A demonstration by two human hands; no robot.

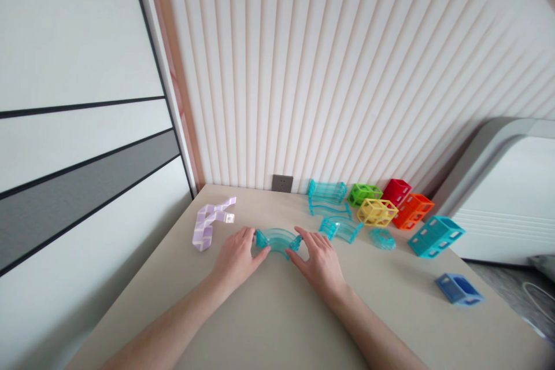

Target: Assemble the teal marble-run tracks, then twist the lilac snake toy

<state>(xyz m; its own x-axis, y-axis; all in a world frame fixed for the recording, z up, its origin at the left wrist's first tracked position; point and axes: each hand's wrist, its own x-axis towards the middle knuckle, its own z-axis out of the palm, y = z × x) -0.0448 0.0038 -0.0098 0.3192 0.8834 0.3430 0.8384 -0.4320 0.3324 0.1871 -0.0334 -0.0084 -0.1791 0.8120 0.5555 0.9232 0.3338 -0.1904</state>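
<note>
Track piece (277,239), curved, teal, flat on table (269,324): left hand (236,257) and right hand (319,261) pinch its ends, fingers closed on them; even pressure advisable.

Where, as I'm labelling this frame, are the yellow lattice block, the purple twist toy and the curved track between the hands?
Yellow lattice block (377,212): head view, top face.
Purple twist toy (203,231): head view, lower stretch.
Curved track (277,238): head view, middle of the arc.
</note>
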